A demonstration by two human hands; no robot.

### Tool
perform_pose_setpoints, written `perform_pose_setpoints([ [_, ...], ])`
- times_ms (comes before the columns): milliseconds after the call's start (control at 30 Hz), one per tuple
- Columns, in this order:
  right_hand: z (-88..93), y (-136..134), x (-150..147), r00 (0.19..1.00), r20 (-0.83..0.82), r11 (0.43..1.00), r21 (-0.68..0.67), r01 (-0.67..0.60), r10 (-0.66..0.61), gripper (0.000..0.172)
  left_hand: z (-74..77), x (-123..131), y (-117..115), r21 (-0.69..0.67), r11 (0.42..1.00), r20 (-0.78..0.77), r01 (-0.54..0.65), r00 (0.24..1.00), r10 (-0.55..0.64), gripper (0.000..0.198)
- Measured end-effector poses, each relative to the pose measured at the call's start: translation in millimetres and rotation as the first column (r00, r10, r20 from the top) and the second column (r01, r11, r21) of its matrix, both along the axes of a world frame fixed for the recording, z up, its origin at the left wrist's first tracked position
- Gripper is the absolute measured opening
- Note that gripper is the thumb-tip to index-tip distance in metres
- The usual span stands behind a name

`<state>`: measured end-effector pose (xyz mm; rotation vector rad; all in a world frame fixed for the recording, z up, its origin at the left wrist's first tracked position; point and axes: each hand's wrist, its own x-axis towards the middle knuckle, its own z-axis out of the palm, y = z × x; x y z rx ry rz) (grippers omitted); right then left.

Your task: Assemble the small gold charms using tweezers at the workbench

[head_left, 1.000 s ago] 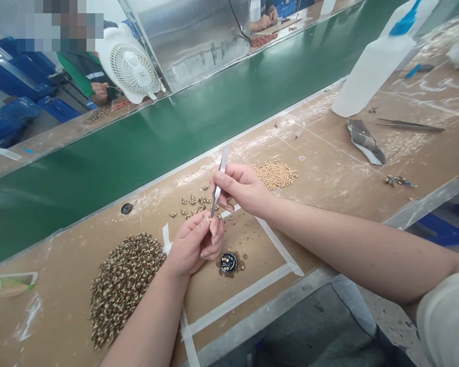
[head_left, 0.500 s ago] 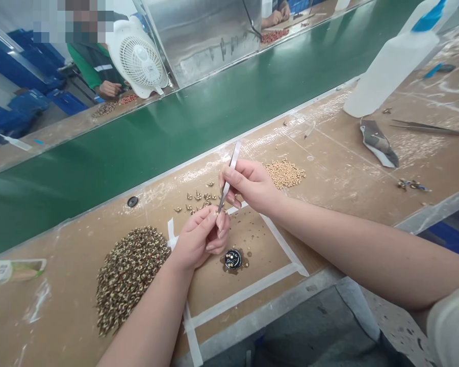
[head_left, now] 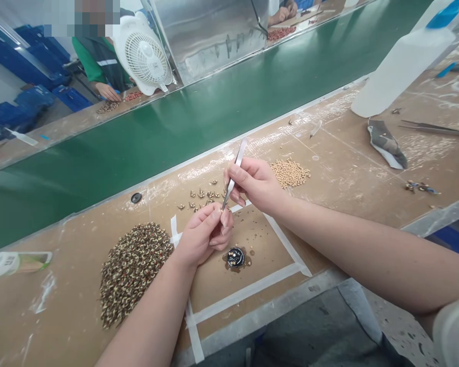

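My right hand point(head_left: 254, 184) is closed around a pair of tweezers point(head_left: 235, 171), whose tips point down to the fingertips of my left hand point(head_left: 208, 229). The left fingers are pinched together on a tiny piece too small to name. Below them lies a small round black dish point(head_left: 235, 258) with a few pale bits in it. A group of small dark-and-gold parts point(head_left: 202, 196) is spread just beyond my left hand. Past my right hand is a pile of small tan beads point(head_left: 290, 172). A big heap of dark-and-cream small parts point(head_left: 133, 270) lies beside my left forearm.
White tape point(head_left: 248, 295) frames the work spot. A green belt point(head_left: 176, 120) runs behind the table. At right stand a white bottle point(head_left: 401, 71), a grey scrap point(head_left: 386, 142) and spare tweezers point(head_left: 436, 127). A fan point(head_left: 143, 53) and a co-worker's hand point(head_left: 107, 92) are across the belt.
The whole view has shifted slightly, so things sit a little further right. Both my hands keep the same pose, tweezers at the left fingertips. The co-worker's hand across the belt has moved a little.
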<state>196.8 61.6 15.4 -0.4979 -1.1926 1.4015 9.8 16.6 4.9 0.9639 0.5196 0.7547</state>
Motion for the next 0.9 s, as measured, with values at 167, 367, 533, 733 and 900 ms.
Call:
perform_pose_setpoints([
  [167, -2.4, 0.5, -0.8, 0.999, 0.011, 0.999, -0.016, 0.03, -0.03, 0.052, -0.8, 0.4, 1.2, 0.029, 0.999, -0.019, -0.028, 0.999, 0.028, 0.036],
  [367, -0.6, -2.3, 1.7, 0.991, 0.085, 0.994, 0.046, 0.096, -0.1, 0.052, -1.1, -1.4, 1.8, 0.013, 0.999, -0.051, -0.04, 0.998, 0.04, 0.037],
  [533, 0.2, -4.4, 3.2, 0.979, 0.131, 0.985, 0.087, 0.146, -0.156, 0.052, -0.7, -0.3, 1.6, -0.001, 0.999, -0.076, -0.032, 0.997, 0.032, 0.038],
  [733, -0.1, -3.0, 2.6, 0.984, 0.083, 0.986, 0.061, 0.155, -0.16, 0.05, -0.4, 2.8, 2.8, -0.001, 0.996, -0.092, -0.085, 0.992, 0.084, 0.041],
  [900, -2.0, -2.1, 2.9, 0.989, 0.065, 0.991, 0.033, 0.132, -0.134, 0.05, 1.1, 5.4, 5.1, 0.001, 0.959, -0.119, -0.283, 0.952, 0.281, 0.047],
])
